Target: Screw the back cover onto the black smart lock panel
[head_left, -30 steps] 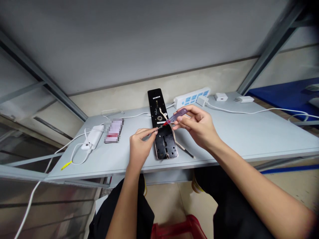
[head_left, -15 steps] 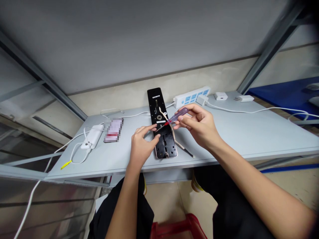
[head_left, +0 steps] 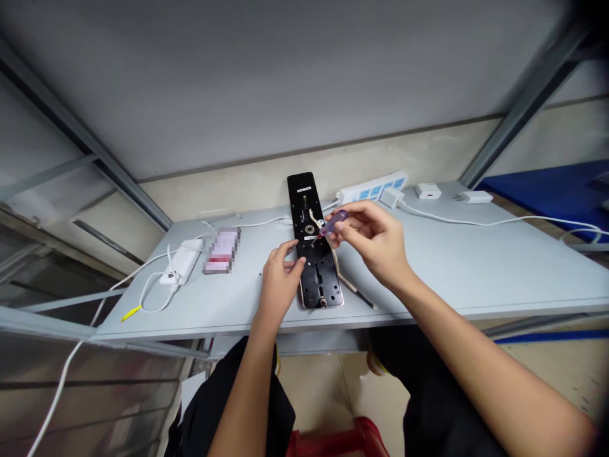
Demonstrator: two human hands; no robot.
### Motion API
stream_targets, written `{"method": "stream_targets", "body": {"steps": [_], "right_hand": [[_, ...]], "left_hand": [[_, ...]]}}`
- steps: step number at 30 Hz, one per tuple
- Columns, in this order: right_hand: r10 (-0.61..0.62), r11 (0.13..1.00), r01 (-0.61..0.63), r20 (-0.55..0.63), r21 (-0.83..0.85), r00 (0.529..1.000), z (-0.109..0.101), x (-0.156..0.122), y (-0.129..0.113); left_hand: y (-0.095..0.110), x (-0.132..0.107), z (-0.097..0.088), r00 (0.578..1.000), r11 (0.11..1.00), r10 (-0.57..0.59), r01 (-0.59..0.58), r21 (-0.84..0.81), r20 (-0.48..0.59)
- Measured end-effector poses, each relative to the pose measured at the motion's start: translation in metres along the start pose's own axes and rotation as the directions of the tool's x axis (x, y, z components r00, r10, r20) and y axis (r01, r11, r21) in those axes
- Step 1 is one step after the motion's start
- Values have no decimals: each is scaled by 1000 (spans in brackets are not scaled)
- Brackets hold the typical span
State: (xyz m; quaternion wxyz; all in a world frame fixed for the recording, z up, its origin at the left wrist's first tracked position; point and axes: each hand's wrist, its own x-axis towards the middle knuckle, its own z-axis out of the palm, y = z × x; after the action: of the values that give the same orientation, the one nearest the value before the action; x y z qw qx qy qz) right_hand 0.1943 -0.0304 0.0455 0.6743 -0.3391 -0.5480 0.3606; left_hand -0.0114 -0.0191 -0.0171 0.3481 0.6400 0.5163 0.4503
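A long black door-lock panel [head_left: 320,277] lies on the table with its screw-holed back facing up. My right hand [head_left: 373,236] pinches a screwdriver [head_left: 337,221] by its translucent purple handle. Its red collar and thin shaft slant down to the left, over the panel's middle; whether the tip meets a screw is too small to tell. My left hand [head_left: 280,273] rests at the panel's left edge, thumb and forefinger apart and touching it. A pale sleeved cable [head_left: 346,280] runs from the panel along its right side, partly behind my right hand.
A phone with a blurred screen [head_left: 222,250] and a white power adapter [head_left: 182,260] lie to the left. Behind stand a white power strip [head_left: 366,189] and a plugged-in charger [head_left: 392,197]. Two more white chargers, one here [head_left: 428,190], sit back right. White cords cross the tabletop [head_left: 457,266].
The screwdriver's tip has moved a little up the panel, away from my left fingers, and the shaft looks steeper. My left fingers have curled slightly. The whole view has shifted slightly.
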Motion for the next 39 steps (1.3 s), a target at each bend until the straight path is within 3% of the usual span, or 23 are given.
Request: {"method": "stream_targets", "body": {"steps": [6,9,12,20,39], "right_hand": [[3,1000,-4,40,13,999,12,6,6],[17,1000,-17,40,12,999,15,9,8],[10,1000,-11,42,11,999,17,10,10],[14,1000,-13,41,-16,999,17,13,11],[-2,997,6,46,-77,999,18,11,16]], "left_hand": [[3,7,12,988,966,-155,151,-208,-3],[2,14,17,953,912,-303,281,-299,-29],[1,21,19,914,828,-403,388,-404,52],[8,28,17,877,766,-473,457,-452,83],[12,28,16,866,753,-491,478,-452,98]]}}
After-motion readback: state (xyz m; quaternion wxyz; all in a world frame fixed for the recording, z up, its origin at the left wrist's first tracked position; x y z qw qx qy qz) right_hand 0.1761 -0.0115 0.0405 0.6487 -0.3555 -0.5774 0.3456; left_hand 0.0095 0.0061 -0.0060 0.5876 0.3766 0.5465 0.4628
